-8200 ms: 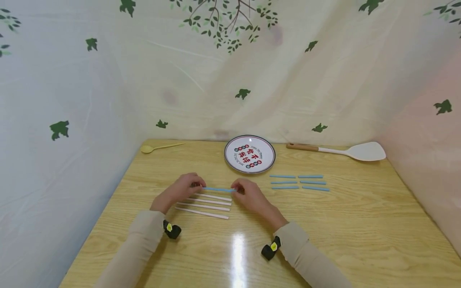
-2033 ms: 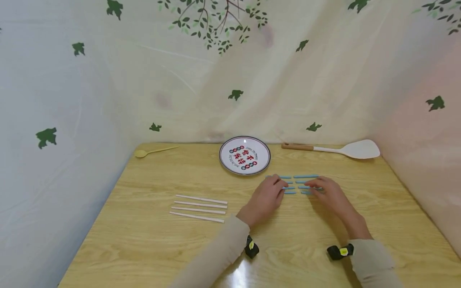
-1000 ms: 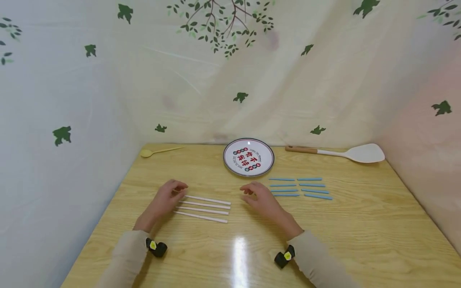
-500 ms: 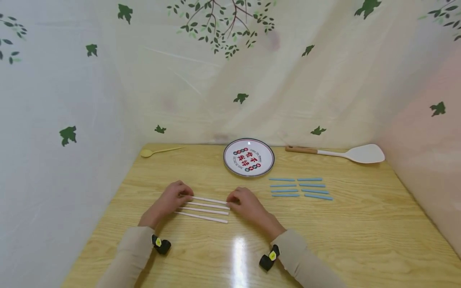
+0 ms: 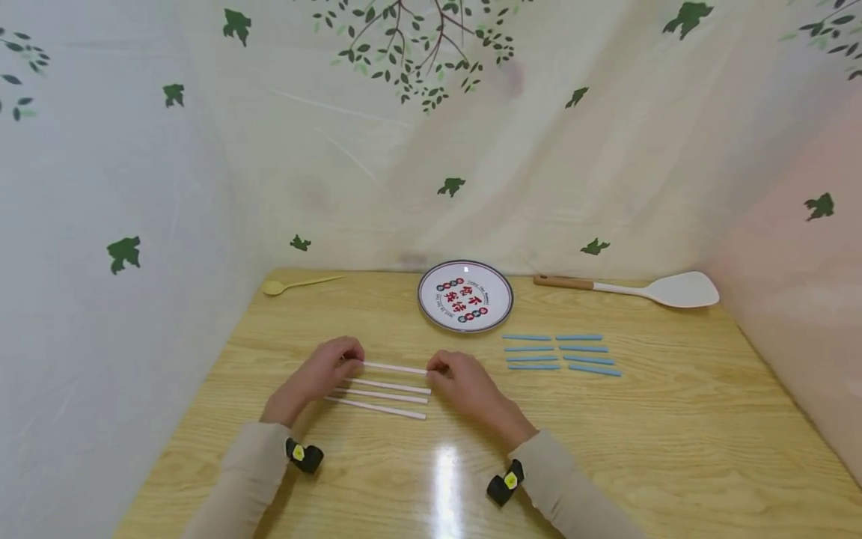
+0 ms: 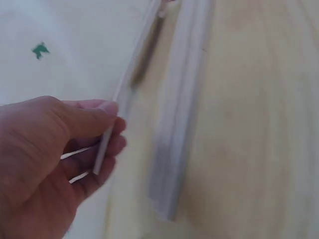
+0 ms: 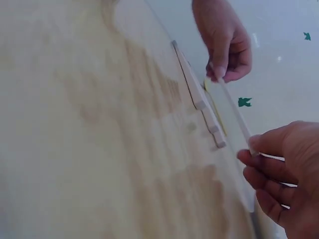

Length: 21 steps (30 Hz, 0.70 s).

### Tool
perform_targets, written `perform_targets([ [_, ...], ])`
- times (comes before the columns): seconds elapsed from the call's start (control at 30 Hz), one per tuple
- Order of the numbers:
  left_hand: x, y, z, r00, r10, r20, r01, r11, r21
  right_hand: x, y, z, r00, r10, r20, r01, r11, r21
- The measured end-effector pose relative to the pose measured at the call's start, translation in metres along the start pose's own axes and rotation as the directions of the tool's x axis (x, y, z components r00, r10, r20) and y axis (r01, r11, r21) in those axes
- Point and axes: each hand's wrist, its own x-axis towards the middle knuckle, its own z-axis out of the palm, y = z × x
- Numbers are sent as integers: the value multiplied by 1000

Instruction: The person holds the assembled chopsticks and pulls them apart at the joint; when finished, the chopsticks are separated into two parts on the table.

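Note:
A white chopstick [image 5: 395, 367] is held level between the two hands, one at each end, above the table. My left hand [image 5: 330, 368] pinches its left end; the left wrist view shows the thumb and fingertips of the left hand [image 6: 55, 139] on the chopstick [image 6: 127, 82]. At the other end, the thumb and fingers of my right hand [image 5: 468, 385] pinch it, as the right wrist view also shows on the chopstick [image 7: 236, 112]. Just nearer to the body, three more white chopsticks [image 5: 387, 397] lie side by side on the wooden table, their left ends partly behind the left hand.
Several blue sticks [image 5: 532, 358] lie in two columns right of the hands. Behind stands a white plate [image 5: 465, 296] with red lettering. A yellow spoon [image 5: 274, 287] lies back left, a white spatula [image 5: 683, 290] with wooden handle back right. Patterned cloth hangs around the table [image 5: 646, 449].
Earlier both hands held a blue stick, then were among the blue sticks at the right, where more now lie. They came back left, and the farthest white chopstick has been lifted.

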Motion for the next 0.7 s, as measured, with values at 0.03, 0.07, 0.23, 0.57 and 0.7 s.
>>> perform_targets([
  [0.03,1,5,-3,1000,5,18,-5,1000,5,1,-1,-2,1000,-6,-17,6,1000,3],
  [0.07,3,11,-6,999,10,38,-10,1000,15,1,-3,-5,999,-12,-34,12,1000,10],
  [0.23,12,39,-15,992,65,110,-69,997,32,6,-9,-14,993,-89,-81,93,995,46],
  [0.57,28,73,-5,984,126,128,-129,992,15,6,-25,-28,980,-199,-22,200,979,28],
  [0.7,29,79,-3,986,126,114,-129,991,20,5,-27,-31,979,-205,-16,205,979,-2],
])
